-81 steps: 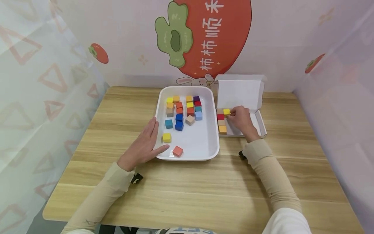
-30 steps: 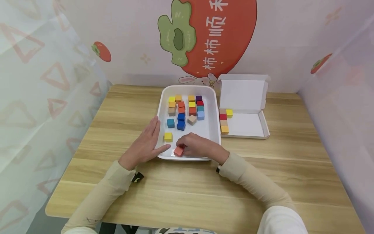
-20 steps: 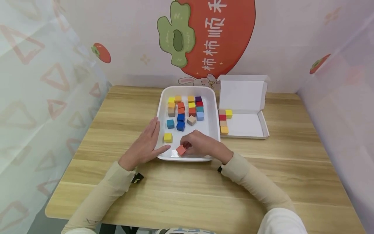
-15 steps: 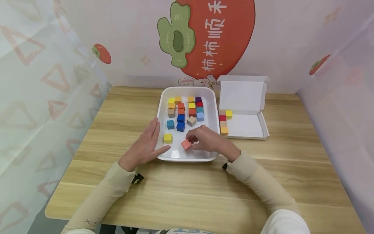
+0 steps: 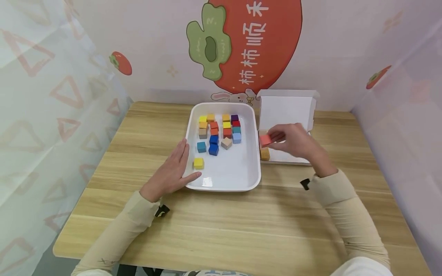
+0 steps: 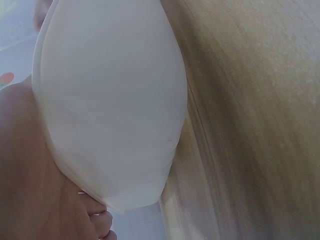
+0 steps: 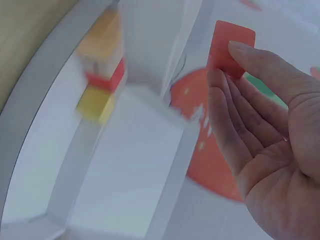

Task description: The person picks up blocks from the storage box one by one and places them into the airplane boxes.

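Observation:
Between thumb and fingertips my right hand pinches a coral-red cube, held above the left side of the open white cardboard box. In the right wrist view the same red cube sits at the fingertips, apart from the box. A yellow block, a red one and an orange one line the box's side there, blurred. My left hand lies with straight fingers along the left rim of the white tray; the left wrist view shows its palm by the tray wall.
Several coloured cubes stand in loose columns in the tray, among them a blue cube, a teal cube and, nearer me, a yellow cube. The box's raised lid stands at the back. A wooden table carries everything.
My right hand has gone from the box to the tray, picked up the coral-red cube and carried it right, over the box. A yellow cube was left in the box. The left hand has stayed put.

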The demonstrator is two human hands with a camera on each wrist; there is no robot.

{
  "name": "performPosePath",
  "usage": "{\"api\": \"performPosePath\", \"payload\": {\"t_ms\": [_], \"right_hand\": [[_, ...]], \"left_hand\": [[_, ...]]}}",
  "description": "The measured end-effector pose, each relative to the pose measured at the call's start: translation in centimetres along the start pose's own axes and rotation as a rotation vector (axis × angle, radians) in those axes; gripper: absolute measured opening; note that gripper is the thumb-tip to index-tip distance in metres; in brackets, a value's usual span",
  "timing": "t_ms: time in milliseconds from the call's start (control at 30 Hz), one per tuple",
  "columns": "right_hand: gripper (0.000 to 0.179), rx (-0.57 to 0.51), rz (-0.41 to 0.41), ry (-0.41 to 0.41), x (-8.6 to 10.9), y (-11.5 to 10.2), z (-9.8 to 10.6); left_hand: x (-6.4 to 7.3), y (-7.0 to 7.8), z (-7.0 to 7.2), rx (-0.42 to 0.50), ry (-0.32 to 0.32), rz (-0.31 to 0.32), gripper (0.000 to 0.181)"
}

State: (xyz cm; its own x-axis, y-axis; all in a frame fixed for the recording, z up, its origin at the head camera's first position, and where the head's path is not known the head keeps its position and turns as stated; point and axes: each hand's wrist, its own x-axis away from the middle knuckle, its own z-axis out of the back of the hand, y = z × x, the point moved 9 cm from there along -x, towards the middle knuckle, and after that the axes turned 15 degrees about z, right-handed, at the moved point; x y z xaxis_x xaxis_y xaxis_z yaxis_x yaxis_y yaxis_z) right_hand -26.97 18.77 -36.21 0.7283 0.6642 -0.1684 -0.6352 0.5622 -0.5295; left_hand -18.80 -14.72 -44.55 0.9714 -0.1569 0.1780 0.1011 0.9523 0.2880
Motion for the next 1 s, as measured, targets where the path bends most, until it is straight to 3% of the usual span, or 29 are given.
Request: {"api": "performPosePath", "payload": {"t_ms": [100, 233, 500, 767, 1000], "right_hand": [[0.033, 0.013, -0.089, 0.031, 1.2, 2.5, 1.0], [0.033, -0.018, -0.191, 0.044, 2.0, 5.2, 0.9], [0.034, -0.054, -0.260, 0.079, 2.1, 9.1, -1.6], [0.033, -0.101, -0.273, 0.121, 1.9, 10.6, -3.8], [0.030, -0.109, -0.286, 0.169, 1.7, 10.8, -4.3]], "left_hand": [[0.1, 0.0, 0.1, -0.001, -0.004, 0.005, 0.109], [0.1, 0.0, 0.2, -0.003, -0.010, 0.013, 0.108], [0.1, 0.1, 0.2, -0.001, -0.008, 0.011, 0.109], [0.2, 0.2, 0.0, 0.002, -0.009, 0.008, 0.108], [0.1, 0.2, 0.1, 0.002, -0.002, 0.003, 0.108]]}}
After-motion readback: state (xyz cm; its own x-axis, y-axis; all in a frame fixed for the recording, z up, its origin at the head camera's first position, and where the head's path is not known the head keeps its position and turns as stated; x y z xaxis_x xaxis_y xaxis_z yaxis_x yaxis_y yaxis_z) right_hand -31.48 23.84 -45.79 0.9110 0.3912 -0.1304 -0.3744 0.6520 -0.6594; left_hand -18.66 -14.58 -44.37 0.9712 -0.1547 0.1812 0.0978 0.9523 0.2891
